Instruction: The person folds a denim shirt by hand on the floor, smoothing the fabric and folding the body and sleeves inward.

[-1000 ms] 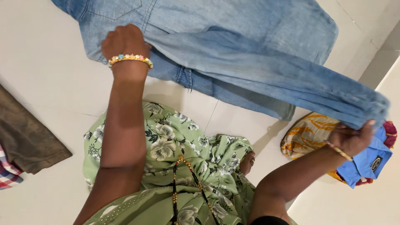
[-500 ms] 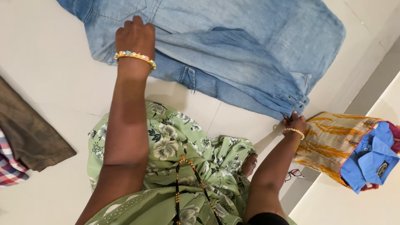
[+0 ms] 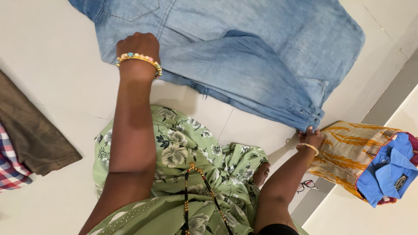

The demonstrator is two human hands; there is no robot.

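looking down from our head camera, we first see our green floral dress (image 3: 183, 148) bunched over our lap, with a dark beaded necklace (image 3: 196, 182) hanging down its middle. beside our right arm a small pair of glasses (image 3: 308, 185) lies on the floor (image 3: 48, 78), which is pale tile. our right hand (image 3: 310, 135) reaches forward and to the right, a thin gold bangle (image 3: 308, 147) at the wrist; its fingers are closed in a pinch on the cuff of the sleeve (image 3: 311, 117) of the denim shirt (image 3: 261, 52). just right of that hand sits a pile of clothes: a yellow patterned cloth (image 3: 346, 152) with a bright blue shirt (image 3: 389, 172) lying on top of it. at the far left edge, well apart from us, a brown garment (image 3: 30, 130) overlaps a red and blue checked cloth (image 3: 11, 167).

further out, our left arm stretches straight ahead. our left hand (image 3: 137, 45), wearing a gold bangle set with pastel stones (image 3: 138, 58), rests knuckles up on the denim shirt near its lower left edge, pressing the cloth to the floor; its fingers are curled under, and we cannot tell whether they pinch any fabric. the denim shirt lies spread flat on the floor ahead of us, filling the upper middle of the view, with its sleeve folded across the body toward our right hand.
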